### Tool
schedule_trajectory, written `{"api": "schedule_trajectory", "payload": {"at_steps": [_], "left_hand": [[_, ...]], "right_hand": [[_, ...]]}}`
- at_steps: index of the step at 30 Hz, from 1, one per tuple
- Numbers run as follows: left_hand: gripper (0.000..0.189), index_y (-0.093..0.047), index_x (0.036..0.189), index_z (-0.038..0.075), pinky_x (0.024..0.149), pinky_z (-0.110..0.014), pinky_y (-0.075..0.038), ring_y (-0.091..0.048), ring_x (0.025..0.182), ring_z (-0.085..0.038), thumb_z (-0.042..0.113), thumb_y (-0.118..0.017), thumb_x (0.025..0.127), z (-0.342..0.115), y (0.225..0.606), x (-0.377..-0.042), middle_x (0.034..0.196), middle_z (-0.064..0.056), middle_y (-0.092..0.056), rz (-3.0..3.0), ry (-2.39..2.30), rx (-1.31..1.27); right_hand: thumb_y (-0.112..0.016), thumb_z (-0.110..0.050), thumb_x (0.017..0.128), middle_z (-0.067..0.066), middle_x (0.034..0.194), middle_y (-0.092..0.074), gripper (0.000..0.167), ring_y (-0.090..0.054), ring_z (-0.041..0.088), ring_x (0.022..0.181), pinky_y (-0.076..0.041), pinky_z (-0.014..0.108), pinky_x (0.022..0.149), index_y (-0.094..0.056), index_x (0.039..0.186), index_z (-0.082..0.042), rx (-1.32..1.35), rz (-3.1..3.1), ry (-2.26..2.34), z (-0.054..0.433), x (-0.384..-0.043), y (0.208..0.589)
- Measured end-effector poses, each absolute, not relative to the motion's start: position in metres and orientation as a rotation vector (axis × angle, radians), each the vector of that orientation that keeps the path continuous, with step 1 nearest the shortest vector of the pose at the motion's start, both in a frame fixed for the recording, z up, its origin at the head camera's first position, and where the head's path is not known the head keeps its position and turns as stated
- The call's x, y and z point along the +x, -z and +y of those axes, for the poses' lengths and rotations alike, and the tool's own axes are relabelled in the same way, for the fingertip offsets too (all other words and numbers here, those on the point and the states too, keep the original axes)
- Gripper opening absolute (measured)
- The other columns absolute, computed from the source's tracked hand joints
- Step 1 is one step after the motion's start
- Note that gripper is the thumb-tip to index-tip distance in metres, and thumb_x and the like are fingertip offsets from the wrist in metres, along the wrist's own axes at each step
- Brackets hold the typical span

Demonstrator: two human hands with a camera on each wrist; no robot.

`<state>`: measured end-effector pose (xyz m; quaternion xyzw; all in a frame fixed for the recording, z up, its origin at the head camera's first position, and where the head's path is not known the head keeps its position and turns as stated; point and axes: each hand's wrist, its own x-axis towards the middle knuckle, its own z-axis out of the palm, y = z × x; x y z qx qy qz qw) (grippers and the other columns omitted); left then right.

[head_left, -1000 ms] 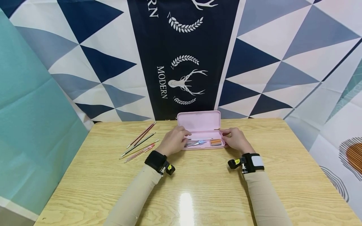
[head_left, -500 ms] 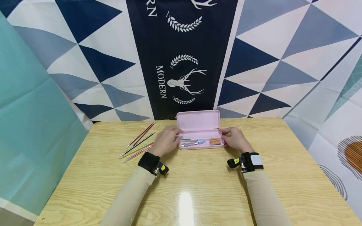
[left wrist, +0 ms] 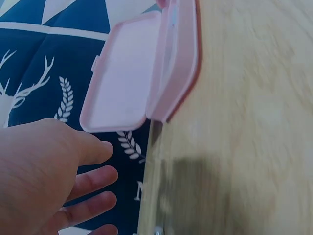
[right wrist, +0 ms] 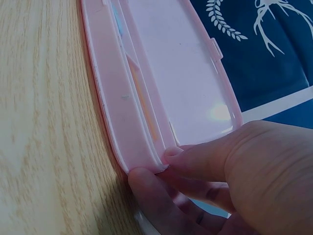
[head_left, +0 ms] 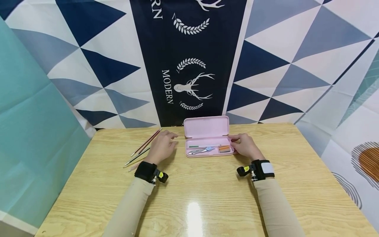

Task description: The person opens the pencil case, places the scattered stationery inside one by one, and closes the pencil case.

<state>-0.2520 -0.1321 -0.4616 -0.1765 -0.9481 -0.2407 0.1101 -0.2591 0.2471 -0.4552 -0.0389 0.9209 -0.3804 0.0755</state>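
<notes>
A pink pencil case point(head_left: 206, 127) stands with its lid up at the back of the table. Inside it lie a silver and blue compass point(head_left: 200, 151), a slim pencil with a green end point(head_left: 194, 146) and an orange and grey eraser point(head_left: 224, 149). My right hand point(head_left: 245, 146) holds the case's right end; in the right wrist view the thumb point(right wrist: 188, 157) rests at the rim, fingers against the outer wall. Left of the case, my left hand point(head_left: 161, 146) is in the air, fingers apart and holding nothing. It partly hides several pencils point(head_left: 145, 143) on the table.
The wooden table point(head_left: 219, 191) ends at a patterned cloth point(head_left: 189, 49) hung behind it, close behind the raised lid. A plain teal cloth point(head_left: 38, 131) hangs along the left side.
My left hand has let go of the case's left side and moved left towards the pencils, baring the compass and the green end. My right hand has stayed at the case.
</notes>
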Motion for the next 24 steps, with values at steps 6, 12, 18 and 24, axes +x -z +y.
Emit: {"api": "schedule_trajectory", "payload": {"at_steps": [6,12,18,24], "left_hand": [[0.025,-0.083,0.128,0.008,0.09,-0.054,-0.063,-0.072,0.121,-0.042,0.015,-0.074,0.106,-0.15,0.469,-0.251,0.129,-0.02,-0.076,-2.769,0.66,-0.473],[0.028,-0.08,0.134,0.007,0.095,-0.054,-0.064,-0.07,0.132,-0.043,0.016,-0.069,0.11,-0.163,0.459,-0.242,0.136,-0.021,-0.075,-2.814,0.701,-0.396],[0.029,-0.081,0.134,0.01,0.088,-0.051,-0.062,-0.071,0.119,-0.037,0.019,-0.069,0.109,-0.183,0.469,-0.247,0.128,-0.016,-0.076,-2.787,0.783,-0.305],[0.03,-0.081,0.133,0.007,0.086,-0.055,-0.061,-0.072,0.111,-0.039,0.014,-0.069,0.106,-0.192,0.459,-0.236,0.121,-0.019,-0.076,-2.787,0.799,-0.228]], "right_hand": [[-0.063,-0.004,0.111,0.037,0.146,-0.066,0.042,-0.067,0.011,0.07,-0.058,0.019,0.063,-0.066,0.153,0.003,-0.112,2.758,1.136,0.246,-0.258,0.455],[-0.063,-0.004,0.111,0.037,0.145,-0.066,0.043,-0.066,0.012,0.07,-0.057,0.019,0.063,-0.066,0.153,0.003,-0.115,2.764,1.128,0.246,-0.258,0.456],[-0.064,-0.003,0.11,0.038,0.145,-0.066,0.043,-0.066,0.011,0.068,-0.057,0.02,0.061,-0.066,0.152,0.003,-0.127,2.771,1.129,0.246,-0.257,0.454],[-0.064,-0.003,0.11,0.038,0.145,-0.065,0.042,-0.066,0.011,0.069,-0.058,0.02,0.061,-0.066,0.152,0.004,-0.133,2.766,1.137,0.246,-0.256,0.454]]}}
